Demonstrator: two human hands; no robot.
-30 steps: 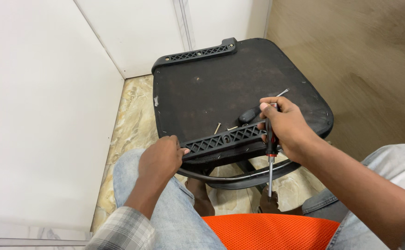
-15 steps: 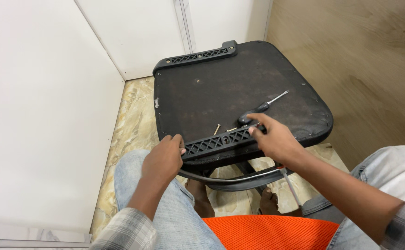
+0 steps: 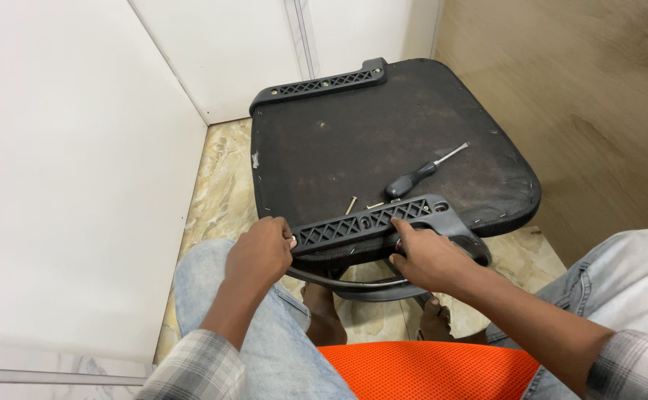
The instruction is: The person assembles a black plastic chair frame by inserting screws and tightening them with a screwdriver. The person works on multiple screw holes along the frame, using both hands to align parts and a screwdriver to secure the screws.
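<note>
both hands, left hand (image 3: 261, 255) and right hand (image 3: 429, 259), grip the black bracket (image 3: 372, 222) near the screwdriver (image 3: 420, 174)

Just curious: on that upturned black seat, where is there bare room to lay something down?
The seat underside lies bare between the far bracket and the screwdriver. It is crowded near the near bracket, with screws and both hands.

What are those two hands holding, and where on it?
Both grip the black plastic lattice armrest bracket at the near edge of the upturned black chair seat: left hand at its left end, right hand toward its right end.
</note>
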